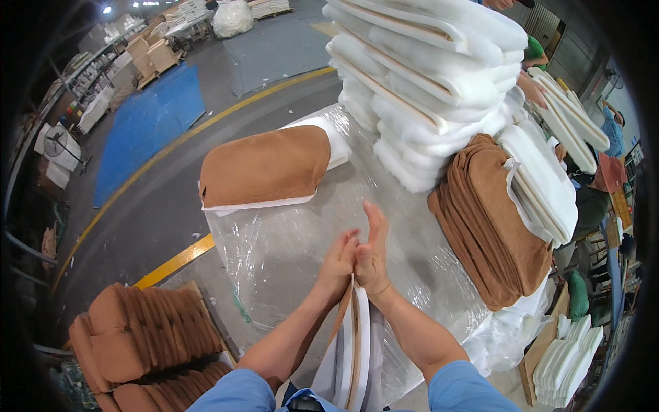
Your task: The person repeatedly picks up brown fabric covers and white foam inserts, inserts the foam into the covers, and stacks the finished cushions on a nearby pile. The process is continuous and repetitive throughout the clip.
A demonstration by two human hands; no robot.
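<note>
My left hand (338, 266) and my right hand (373, 259) come together at the upper end of a padded board (355, 336), held on edge in front of me. The board shows a thin brown core between white layers, with a strip of brown fabric on its left side. My left fingers are bent and press inward, slightly blurred. My right hand pinches from the other side, with some fingers pointing up. What lies between the palms is mostly hidden. Ahead and to the left, a brown-covered cushion (264, 167) lies flat on the plastic-wrapped table (288, 257).
A tall stack of white padded boards (425, 75) stands at the back. Folded brown covers (487, 226) lean at the right beside white pads (539, 185). More brown pieces (144, 336) are piled lower left. Beyond the table, a co-worker's hand (534, 91) holds white boards.
</note>
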